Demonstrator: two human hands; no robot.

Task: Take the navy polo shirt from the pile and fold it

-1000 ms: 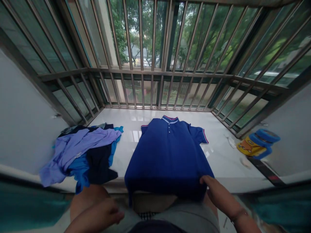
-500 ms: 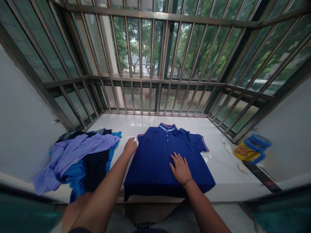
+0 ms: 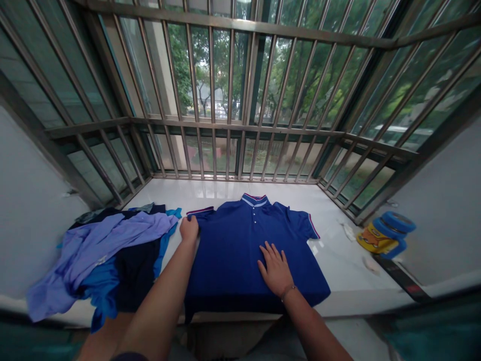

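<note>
A dark blue polo shirt (image 3: pixel 233 250) with a striped collar lies face up on the white window ledge (image 3: pixel 338 255), its hem hanging over the near edge. My left hand (image 3: pixel 189 228) is closed on the shirt's left sleeve, which is drawn out toward the left. My right hand (image 3: pixel 275 268) rests flat on the shirt's lower middle with the fingers spread.
A heap of clothes (image 3: pixel 101 255), lilac, bright blue and black, lies on the ledge's left end. A yellow and blue container (image 3: pixel 383 234) lies on its side at the right, near some white scraps (image 3: pixel 370 263). Metal bars (image 3: pixel 240 100) close off the window behind.
The left hand came up from below to the left sleeve and pulled it outward to the left. The right hand moved from the hem onto the shirt's middle and lies flat.
</note>
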